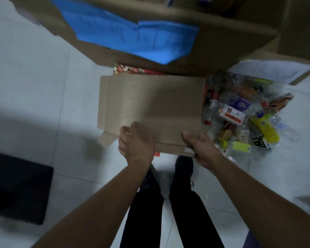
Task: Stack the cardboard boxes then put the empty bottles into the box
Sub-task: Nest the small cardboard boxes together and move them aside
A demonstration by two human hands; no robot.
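Observation:
A flattened brown cardboard box (150, 106) lies level in front of me above the floor. My left hand (136, 142) grips its near edge, fingers curled over the top. My right hand (200, 147) holds the near right corner, thumb on top. A heap of empty plastic bottles (243, 111) lies on the floor right of the cardboard, among them a yellow bottle (265, 127). Beyond stands a large open cardboard box (213, 47) with a blue panel (129, 34) on its side.
A patterned red item (132, 70) peeks out behind the held cardboard. Another flat carton with a white sheet (276, 68) lies at the right. A dark object (16, 185) sits at the left on the pale tiled floor. My legs and shoe (183, 167) are below.

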